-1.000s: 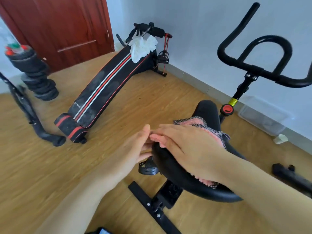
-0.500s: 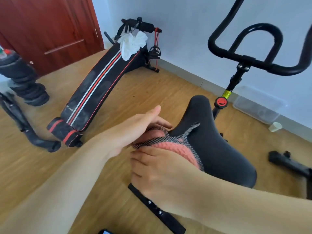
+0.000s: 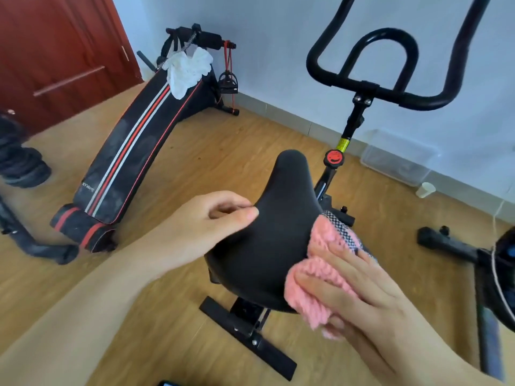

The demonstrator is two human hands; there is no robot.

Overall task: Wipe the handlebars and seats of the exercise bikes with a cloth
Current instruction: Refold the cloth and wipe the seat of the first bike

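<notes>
White gloves (image 3: pixel 187 71) lie on sit-up bench (image 3: pixel 133 151) near red door (image 3: pixel 55 51).

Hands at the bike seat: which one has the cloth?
The right hand: it holds the pink cloth against the right side of the seat. The left hand, fingers curled, only touches the seat's bare left edge, with no cloth.
</notes>
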